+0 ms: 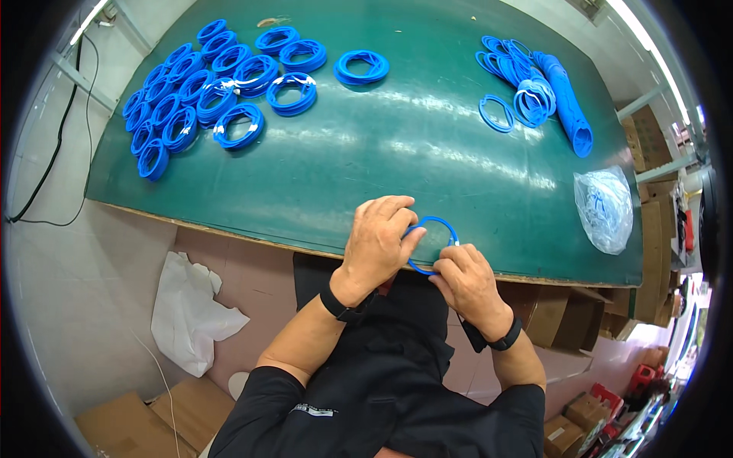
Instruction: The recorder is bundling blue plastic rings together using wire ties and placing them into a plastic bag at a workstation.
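A thin blue ring [452,227] stands between my two hands at the front edge of the green table [427,172]. My left hand [378,237] pinches its left side between thumb and fingers. On the right, my right hand [467,282] has its fingers closed on the ring's lower right part, just under a small white piece on it. Parts of the ring are hidden behind the fingers. Farther off, a single blue coil [362,80] lies flat at the back middle of the table.
Many blue coils [238,139], some with white bands, cover the back left. At the back right lie loose blue rings [496,126] beside a long blue roll [565,99]. A clear plastic bag [603,210] is at the right edge. Below are cardboard boxes [550,317] and white sheeting [187,313].
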The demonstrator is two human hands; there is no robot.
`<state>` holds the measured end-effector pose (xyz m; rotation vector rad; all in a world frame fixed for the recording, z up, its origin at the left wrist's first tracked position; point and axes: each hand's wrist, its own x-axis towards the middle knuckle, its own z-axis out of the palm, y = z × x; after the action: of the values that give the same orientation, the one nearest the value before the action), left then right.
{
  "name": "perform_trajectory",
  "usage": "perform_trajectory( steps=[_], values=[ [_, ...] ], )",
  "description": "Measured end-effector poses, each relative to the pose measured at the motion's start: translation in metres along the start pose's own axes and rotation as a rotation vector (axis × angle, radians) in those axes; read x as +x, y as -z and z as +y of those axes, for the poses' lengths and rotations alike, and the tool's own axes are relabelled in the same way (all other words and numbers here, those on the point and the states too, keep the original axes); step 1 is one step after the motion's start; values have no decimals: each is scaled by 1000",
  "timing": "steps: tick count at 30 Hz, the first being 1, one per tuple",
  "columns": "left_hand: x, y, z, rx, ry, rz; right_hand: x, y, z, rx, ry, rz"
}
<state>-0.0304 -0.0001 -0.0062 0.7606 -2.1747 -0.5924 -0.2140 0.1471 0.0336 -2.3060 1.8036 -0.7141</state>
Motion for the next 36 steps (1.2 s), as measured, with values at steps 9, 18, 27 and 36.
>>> perform_trajectory(
  steps=[9, 18, 27, 36],
  values=[
    [-1, 1, 0, -142, 73, 98, 8, 16, 7, 56, -48, 95],
    [-2, 5, -1, -261, 112, 182, 64, 38, 31, 206, -219, 147],
    [-2, 4, -1, -282, 31, 136, 170, 21, 31, 190, -65, 144],
    [-5, 6, -3, -267, -16, 143, 280, -26, 34, 57, 190, 204]
  ],
)
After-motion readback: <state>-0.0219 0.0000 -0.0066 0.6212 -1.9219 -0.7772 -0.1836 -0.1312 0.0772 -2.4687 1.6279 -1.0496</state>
